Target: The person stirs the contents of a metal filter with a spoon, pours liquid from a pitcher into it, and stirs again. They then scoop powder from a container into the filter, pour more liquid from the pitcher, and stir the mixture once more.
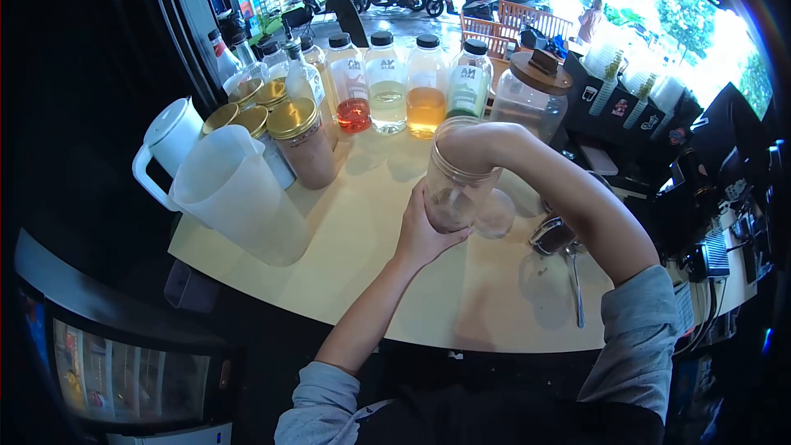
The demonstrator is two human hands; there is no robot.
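Note:
A clear, wide-mouthed jar (463, 181) is held tilted over the table. Wrapped round its lower side, my left hand (422, 231) grips it near the base. My right hand (468, 147) reaches down through the mouth, its wrist bent at the rim. Its fingers are inside and blurred by the jar wall, so I cannot tell whether they hold anything. Just right of the jar's base lies a clear round piece (495, 214). Further right, a shiny container with dark contents (552, 236) stands by a metal spoon (575, 284).
A frosted pitcher (239, 189) and gold-lidded jars (301, 144) stand left. Black-capped bottles (387, 91) line the back, beside a wooden-lidded jar (531, 99). Stacked cups (606, 62) and dark equipment (696, 173) occupy the right. The table's curved front edge (461, 344) is close to my body.

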